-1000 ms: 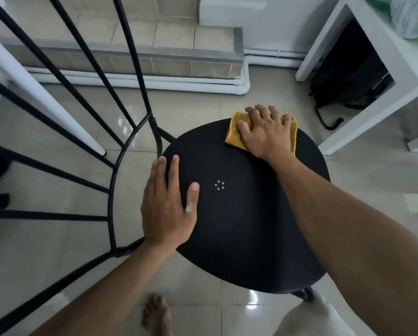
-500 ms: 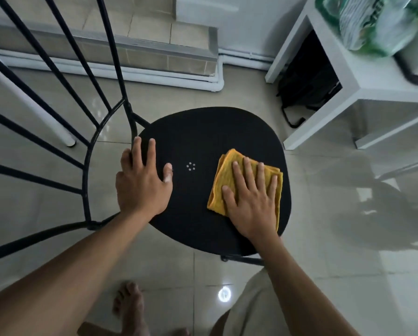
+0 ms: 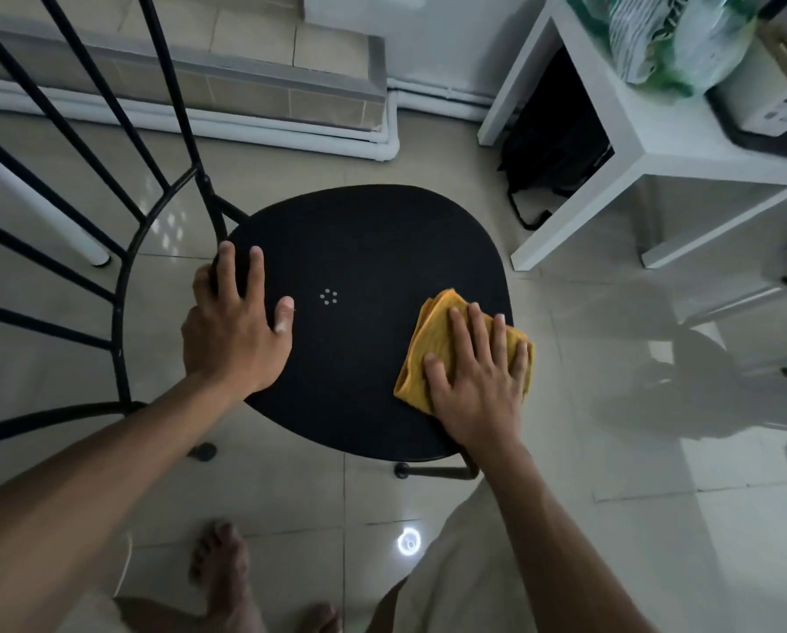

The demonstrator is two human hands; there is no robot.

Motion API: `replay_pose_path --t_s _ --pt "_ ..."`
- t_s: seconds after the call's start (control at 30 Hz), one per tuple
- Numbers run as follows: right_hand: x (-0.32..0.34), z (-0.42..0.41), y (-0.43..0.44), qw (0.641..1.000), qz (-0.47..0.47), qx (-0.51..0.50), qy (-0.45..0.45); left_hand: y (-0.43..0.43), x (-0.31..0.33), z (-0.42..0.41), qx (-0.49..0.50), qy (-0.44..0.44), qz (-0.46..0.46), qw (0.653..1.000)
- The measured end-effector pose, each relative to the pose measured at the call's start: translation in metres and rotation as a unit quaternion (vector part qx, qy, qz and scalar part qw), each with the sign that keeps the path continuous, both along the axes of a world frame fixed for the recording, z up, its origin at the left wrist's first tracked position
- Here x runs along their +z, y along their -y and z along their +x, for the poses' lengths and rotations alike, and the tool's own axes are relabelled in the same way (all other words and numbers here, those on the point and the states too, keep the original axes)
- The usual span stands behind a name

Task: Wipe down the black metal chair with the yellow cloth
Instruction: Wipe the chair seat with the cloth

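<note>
Both hands flat | right hand (image 3: 478, 386) presses cloth (image 3: 432, 331) at seat's right edge | left hand (image 3: 231, 326) rests on chair (image 3: 373, 249) seat, fingers spread | tiled floor (image 3: 565, 450), white table (image 3: 683, 143)

The black metal chair (image 3: 364, 358) is seen from above. Its rounded matte seat has a small ring of pale dots at its middle, and thin back rails fan out from a curved bar on the left. The yellow cloth (image 3: 435, 324), folded in several layers, lies flat at the seat's right edge. Its right corner seems to overhang the rim.
</note>
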State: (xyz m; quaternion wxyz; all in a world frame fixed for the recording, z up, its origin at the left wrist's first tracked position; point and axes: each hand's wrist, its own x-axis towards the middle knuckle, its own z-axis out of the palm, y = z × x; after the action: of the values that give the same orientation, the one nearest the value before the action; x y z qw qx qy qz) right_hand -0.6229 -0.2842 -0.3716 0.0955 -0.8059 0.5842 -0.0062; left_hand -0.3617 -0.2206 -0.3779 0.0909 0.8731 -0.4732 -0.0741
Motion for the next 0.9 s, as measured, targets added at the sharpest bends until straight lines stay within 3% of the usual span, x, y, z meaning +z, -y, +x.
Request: replay_pose_path --t_s 0.27,0.57,0.8,0.9 --pt "0.003 0.007 0.103 0.997 0.050 0.002 0.066 0.002 0.000 -0.001 0.003 0.010 0.010 1.000" --pt "0.006 0.053 0.173 0.997 0.043 -0.016 0.061 0.004 0.004 -0.001 0.004 0.021 0.022 1.000" --pt "0.006 0.105 0.190 0.997 0.000 -0.064 0.035 0.006 0.001 -0.002 0.011 0.033 0.018 0.999" --pt "-0.001 0.139 0.170 0.999 -0.029 0.001 0.022 0.006 0.000 -0.003 0.008 0.037 0.023 0.999"
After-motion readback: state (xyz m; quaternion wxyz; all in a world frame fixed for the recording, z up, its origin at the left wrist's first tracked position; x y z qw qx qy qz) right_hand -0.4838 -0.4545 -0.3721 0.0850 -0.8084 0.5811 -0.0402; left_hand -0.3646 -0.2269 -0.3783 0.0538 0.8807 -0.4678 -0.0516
